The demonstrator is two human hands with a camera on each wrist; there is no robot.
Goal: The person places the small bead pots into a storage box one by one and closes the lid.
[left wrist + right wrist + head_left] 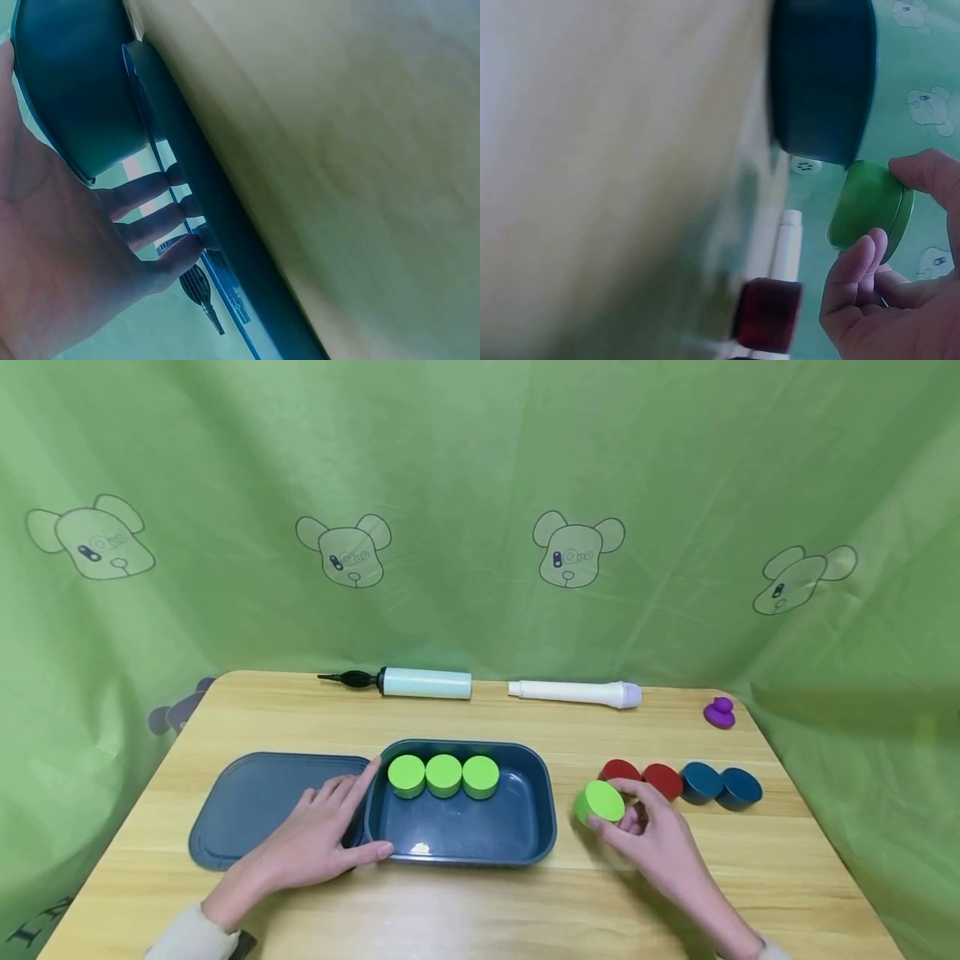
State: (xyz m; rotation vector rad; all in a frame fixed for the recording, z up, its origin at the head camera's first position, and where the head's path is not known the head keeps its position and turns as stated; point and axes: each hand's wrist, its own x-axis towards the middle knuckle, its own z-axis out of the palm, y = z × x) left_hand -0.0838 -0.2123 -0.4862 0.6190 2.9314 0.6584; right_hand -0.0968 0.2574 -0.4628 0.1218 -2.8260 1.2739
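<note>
My right hand point(660, 839) pinches a bright green cylinder point(600, 803) between thumb and fingers. The cylinder is lifted off the table, to the right of the dark blue box point(461, 862); in the right wrist view this green cylinder point(870, 202) has a seam near one end. Inside the open box, three matching green cylinders point(444, 775) stand in a row along the back wall. My left hand point(318, 835) touches the box's left rim with thumb and index finger extended. Its other fingers rest over the flat dark blue lid point(262, 802).
Behind my right hand stand red cylinders point(662, 782) and dark blue cylinders point(702, 782) in a row. Along the table's back edge lie a light blue hand pump point(427, 683), a white microphone point(573, 692) and a purple duck point(721, 713). A green curtain point(465, 460) hangs behind.
</note>
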